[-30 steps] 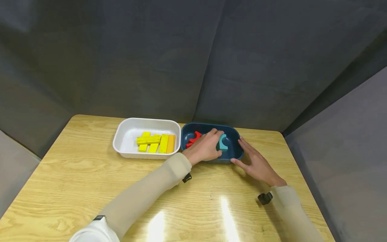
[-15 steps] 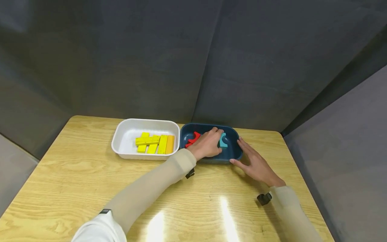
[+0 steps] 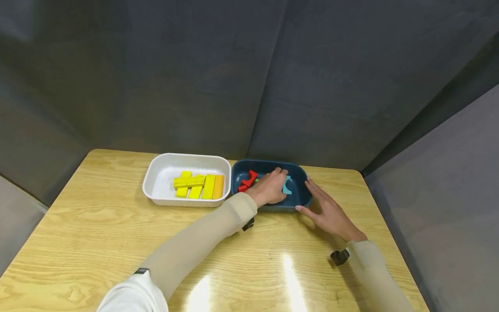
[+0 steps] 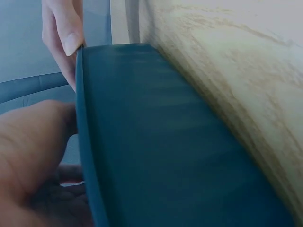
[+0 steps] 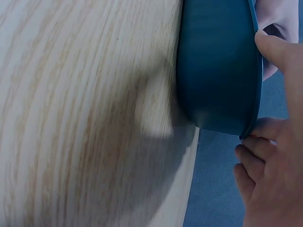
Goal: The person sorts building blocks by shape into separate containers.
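My left hand (image 3: 270, 189) reaches into the dark blue tray (image 3: 303, 171) and holds a teal block (image 3: 287, 186) with a rounded cut-out, its fingers beyond the block and its thumb on the near side. Part of the block is hidden by the hand. Red blocks with curved cut-outs (image 3: 248, 178) lie at the tray's left end, and a bit of green shows beside them. At the right end my right hand (image 3: 330, 213) is spread, with thumb and fingertips touching the rim from outside. In the left wrist view, the tray's wall (image 4: 156, 132) hides the left fingertips.
A white tray (image 3: 157, 190) stands right against the blue one on its left, holding several yellow blocks (image 3: 189, 181) and an orange-yellow one (image 3: 218, 186). Both sit near the back edge of the wooden table (image 3: 117, 242), close to a dark grey curtain (image 3: 187, 86).
My left hand has moved slightly right and down in the tray, and the teal block has tilted and shows less. The right hand stays at the tray's end.
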Available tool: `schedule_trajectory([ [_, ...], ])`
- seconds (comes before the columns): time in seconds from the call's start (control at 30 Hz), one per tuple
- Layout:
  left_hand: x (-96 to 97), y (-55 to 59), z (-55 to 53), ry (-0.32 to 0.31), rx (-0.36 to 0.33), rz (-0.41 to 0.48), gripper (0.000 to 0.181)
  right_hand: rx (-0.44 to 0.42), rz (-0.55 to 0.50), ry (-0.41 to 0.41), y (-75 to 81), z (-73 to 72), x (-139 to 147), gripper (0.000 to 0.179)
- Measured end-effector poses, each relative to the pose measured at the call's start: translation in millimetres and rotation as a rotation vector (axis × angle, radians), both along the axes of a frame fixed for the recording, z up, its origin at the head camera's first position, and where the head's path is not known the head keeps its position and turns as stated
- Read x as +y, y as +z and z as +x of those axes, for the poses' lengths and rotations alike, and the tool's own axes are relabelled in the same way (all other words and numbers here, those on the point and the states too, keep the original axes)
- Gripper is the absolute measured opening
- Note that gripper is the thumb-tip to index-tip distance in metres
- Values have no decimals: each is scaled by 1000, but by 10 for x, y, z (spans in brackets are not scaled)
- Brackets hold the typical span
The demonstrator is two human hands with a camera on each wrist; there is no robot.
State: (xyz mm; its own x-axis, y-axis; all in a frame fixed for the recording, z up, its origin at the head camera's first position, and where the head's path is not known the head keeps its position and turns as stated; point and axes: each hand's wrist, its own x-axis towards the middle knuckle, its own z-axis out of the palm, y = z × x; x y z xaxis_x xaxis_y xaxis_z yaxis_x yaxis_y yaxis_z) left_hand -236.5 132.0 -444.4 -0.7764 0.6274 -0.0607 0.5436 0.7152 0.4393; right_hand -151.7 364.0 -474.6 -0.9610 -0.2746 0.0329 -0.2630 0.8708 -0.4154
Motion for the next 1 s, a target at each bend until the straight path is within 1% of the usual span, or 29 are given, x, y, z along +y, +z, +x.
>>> schedule_trajectory([
  [0.13, -46, -2, 23, 0, 8, -10, 82, -1, 2, 5, 3, 1, -15, 95],
  [0.23, -108, 4, 55, -7, 29, 8, 80, -3, 6, 0, 0, 7, -16, 95],
  [0.37, -235, 18, 134, -42, 71, 30, 76, -7, 10, -7, -9, 10, -10, 97],
  [0.53, -421, 58, 283, -110, 143, 43, 74, -18, 7, -13, -6, 17, -2, 97],
  [0.7, -613, 96, 451, -118, 202, 89, 71, -16, 4, -11, -5, 15, 9, 97],
  [0.9, -896, 28, 638, -141, 269, 111, 65, -39, 8, -17, -8, 11, 0, 98],
  [1.0, -1051, 1, 735, -153, 299, 108, 63, -49, -2, -25, -10, 13, -7, 98],
])
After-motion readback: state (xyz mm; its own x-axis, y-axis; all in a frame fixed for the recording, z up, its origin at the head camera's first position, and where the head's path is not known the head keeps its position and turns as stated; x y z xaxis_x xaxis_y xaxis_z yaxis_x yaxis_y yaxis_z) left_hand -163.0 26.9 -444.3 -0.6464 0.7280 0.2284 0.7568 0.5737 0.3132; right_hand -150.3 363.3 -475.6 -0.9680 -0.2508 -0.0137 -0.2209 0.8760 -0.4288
